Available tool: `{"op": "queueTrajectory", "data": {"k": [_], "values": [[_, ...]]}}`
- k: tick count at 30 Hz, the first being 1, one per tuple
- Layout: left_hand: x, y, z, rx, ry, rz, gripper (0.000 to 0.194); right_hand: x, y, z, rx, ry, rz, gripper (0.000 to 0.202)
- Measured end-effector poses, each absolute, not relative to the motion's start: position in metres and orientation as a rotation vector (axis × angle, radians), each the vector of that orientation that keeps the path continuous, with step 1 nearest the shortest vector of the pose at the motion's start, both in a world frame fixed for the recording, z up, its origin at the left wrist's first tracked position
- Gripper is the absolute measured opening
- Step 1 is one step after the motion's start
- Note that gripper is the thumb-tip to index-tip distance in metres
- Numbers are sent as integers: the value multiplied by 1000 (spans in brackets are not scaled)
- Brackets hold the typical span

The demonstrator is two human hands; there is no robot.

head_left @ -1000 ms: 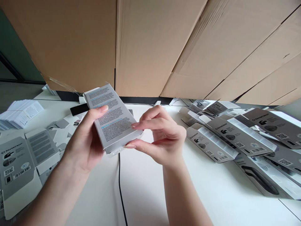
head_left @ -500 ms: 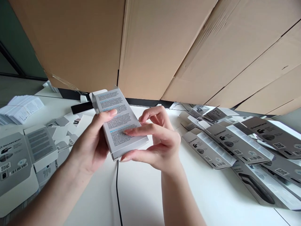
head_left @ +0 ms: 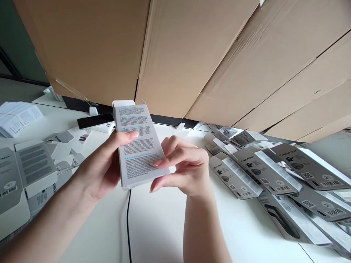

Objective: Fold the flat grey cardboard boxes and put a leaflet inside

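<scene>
A small grey cardboard box (head_left: pixel 137 146), printed with blocks of fine text and blue headings, is held up in front of me. Its far end is open, with a white flap (head_left: pixel 124 103) sticking out. My left hand (head_left: pixel 106 164) grips the box from its left side, thumb flat on the printed face and fingers hidden behind. At the near right corner, my right hand (head_left: pixel 183 164) pinches the box, index fingertip on the text and thumb by the bottom end. The bottom end looks closed.
Several folded grey boxes (head_left: pixel 241 179) lie overlapping on the right. Flattened cartons (head_left: pixel 35 168) cover the left, behind them a banded paper stack (head_left: pixel 19 117). A black phone-like slab (head_left: pixel 94 121) lies at the back. A black cable (head_left: pixel 128 226) crosses the white table (head_left: pixel 159 226). Large cardboard boxes (head_left: pixel 170 58) stand behind.
The box has turned more upright, its printed face squarer to me. My right thumb has slid a little right along the bottom end. The view has shifted slightly.
</scene>
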State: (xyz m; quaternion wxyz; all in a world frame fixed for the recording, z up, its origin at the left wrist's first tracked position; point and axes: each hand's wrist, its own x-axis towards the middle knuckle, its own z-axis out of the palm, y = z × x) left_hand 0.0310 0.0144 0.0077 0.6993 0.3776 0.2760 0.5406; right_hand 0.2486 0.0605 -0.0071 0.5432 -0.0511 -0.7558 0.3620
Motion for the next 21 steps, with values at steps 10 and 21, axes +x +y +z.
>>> {"op": "queueTrajectory", "data": {"k": [10, 21], "values": [[29, 30, -3, 825, 856, 1623, 78, 252, 55, -5, -424, -1859, 792, 53], [8, 39, -18, 1373, 551, 1548, 52, 228, 59, -27, -403, -1967, 1205, 129]]}}
